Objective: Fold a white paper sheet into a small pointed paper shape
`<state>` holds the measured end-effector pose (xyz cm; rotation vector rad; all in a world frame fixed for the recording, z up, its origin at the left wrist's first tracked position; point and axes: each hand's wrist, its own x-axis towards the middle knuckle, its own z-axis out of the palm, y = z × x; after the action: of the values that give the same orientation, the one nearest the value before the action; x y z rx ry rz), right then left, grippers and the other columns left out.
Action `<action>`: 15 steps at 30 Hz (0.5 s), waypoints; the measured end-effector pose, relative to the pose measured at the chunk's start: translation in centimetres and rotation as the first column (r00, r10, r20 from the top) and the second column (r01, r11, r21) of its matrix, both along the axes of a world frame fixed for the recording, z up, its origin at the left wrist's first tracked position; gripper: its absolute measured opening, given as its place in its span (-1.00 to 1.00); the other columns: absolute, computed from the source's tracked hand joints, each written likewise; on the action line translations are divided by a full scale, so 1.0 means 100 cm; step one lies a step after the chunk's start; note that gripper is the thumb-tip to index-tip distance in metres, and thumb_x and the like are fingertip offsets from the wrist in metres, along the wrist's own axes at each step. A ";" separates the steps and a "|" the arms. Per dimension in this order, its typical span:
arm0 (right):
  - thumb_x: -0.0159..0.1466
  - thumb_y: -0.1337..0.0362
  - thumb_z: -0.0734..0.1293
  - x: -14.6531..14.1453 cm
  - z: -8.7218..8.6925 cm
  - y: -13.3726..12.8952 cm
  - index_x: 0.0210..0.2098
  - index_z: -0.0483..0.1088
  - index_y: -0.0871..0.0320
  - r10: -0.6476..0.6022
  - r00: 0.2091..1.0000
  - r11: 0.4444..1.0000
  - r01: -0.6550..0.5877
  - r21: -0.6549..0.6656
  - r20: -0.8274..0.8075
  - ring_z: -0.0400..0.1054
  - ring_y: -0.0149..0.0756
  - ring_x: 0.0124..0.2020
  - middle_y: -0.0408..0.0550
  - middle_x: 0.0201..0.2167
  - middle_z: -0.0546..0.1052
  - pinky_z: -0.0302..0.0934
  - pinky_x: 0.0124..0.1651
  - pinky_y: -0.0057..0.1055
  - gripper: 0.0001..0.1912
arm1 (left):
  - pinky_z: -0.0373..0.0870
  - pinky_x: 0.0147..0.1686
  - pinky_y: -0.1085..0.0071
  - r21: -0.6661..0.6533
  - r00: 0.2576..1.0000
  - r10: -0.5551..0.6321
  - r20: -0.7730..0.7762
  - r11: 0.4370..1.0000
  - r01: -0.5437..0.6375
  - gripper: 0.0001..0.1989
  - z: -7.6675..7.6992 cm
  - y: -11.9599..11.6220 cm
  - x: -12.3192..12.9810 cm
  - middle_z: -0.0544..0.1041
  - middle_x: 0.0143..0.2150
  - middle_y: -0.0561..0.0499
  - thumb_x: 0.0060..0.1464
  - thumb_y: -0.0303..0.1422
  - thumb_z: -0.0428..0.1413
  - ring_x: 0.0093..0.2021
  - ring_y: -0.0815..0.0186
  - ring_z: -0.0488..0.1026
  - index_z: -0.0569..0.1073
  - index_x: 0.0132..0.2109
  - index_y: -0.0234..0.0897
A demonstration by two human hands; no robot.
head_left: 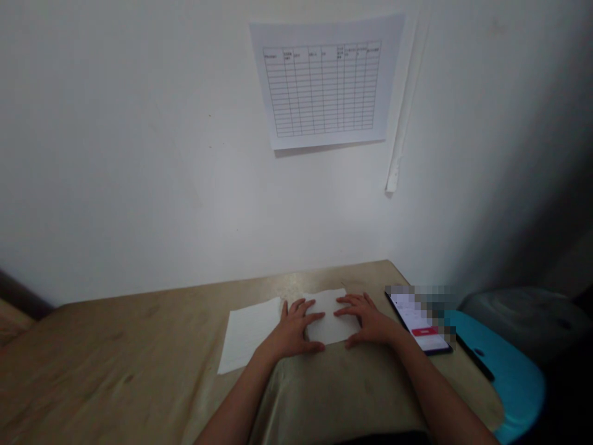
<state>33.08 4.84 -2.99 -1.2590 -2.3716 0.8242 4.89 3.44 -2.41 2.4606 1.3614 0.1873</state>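
Observation:
A small white sheet of paper lies flat on the brown-covered table. On its left side rests my left hand, fingers spread over the edge. My right hand lies on the sheet's right side, its fingers apart too. Between the fingertips of both hands the middle of the paper shows bare. Another white sheet, which looks faintly lined, is on the table to the left, partly behind my left hand and wrist.
A phone with a lit screen lies right of my right hand. Beyond it are a dark pen-like stick and a turquoise stool or seat. A printed table sheet hangs on the white wall behind.

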 end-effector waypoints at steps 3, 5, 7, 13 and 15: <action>-0.14 -0.07 0.60 -0.001 0.001 0.000 0.09 0.46 -0.20 0.004 1.000 1.000 -0.004 -0.002 -0.007 -0.04 0.06 0.40 -0.07 0.34 0.27 -0.59 0.41 0.19 -0.22 | -0.34 0.32 -0.38 0.003 1.000 0.001 0.001 1.000 -0.001 -0.11 0.001 -0.001 0.003 0.11 0.46 -0.11 -0.18 0.13 0.32 0.44 -0.20 -0.06 0.31 0.31 0.11; -0.10 -0.04 0.59 -0.002 0.001 0.000 0.08 0.46 -0.19 0.009 1.000 1.000 -0.009 -0.003 -0.020 -0.04 0.07 0.40 -0.08 0.33 0.29 -0.59 0.40 0.22 -0.25 | -0.33 0.33 -0.36 0.016 1.000 0.008 0.000 1.000 -0.008 -0.12 0.001 -0.001 0.004 0.12 0.46 -0.12 -0.18 0.12 0.33 0.44 -0.19 -0.05 0.32 0.30 0.08; -0.07 -0.03 0.58 -0.002 0.002 -0.001 0.08 0.46 -0.18 0.018 0.999 1.000 -0.018 -0.003 -0.033 -0.04 0.07 0.41 -0.08 0.31 0.32 -0.59 0.40 0.23 -0.30 | -0.34 0.34 -0.34 0.030 1.000 0.012 -0.002 0.999 -0.012 -0.17 0.001 -0.002 0.004 0.13 0.45 -0.11 -0.14 0.09 0.32 0.44 -0.17 -0.04 0.33 0.29 0.07; 0.05 -0.06 0.52 -0.002 0.008 -0.005 -0.01 0.53 -0.14 0.024 0.999 0.999 -0.026 -0.030 -0.047 -0.01 0.04 0.41 -0.09 0.27 0.38 -0.63 0.40 0.23 -0.49 | -0.34 0.35 -0.32 0.028 1.000 0.010 -0.007 1.000 -0.010 -0.26 0.002 -0.003 0.004 0.13 0.46 -0.09 -0.04 0.06 0.28 0.45 -0.14 -0.05 0.33 0.29 0.07; 0.13 -0.07 0.46 -0.002 0.009 -0.006 -0.07 0.55 -0.12 0.012 0.998 0.999 -0.014 -0.033 -0.061 0.01 0.00 0.41 -0.10 0.26 0.40 -0.62 0.41 0.22 -0.59 | -0.34 0.35 -0.32 0.024 1.000 0.009 -0.005 1.000 -0.009 -0.31 0.004 -0.003 0.004 0.13 0.45 -0.09 0.02 0.05 0.24 0.45 -0.13 -0.05 0.34 0.28 0.08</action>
<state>32.83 4.28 -2.09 -1.2148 -2.3303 0.8963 5.29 3.10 -2.04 2.4766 1.3802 0.1999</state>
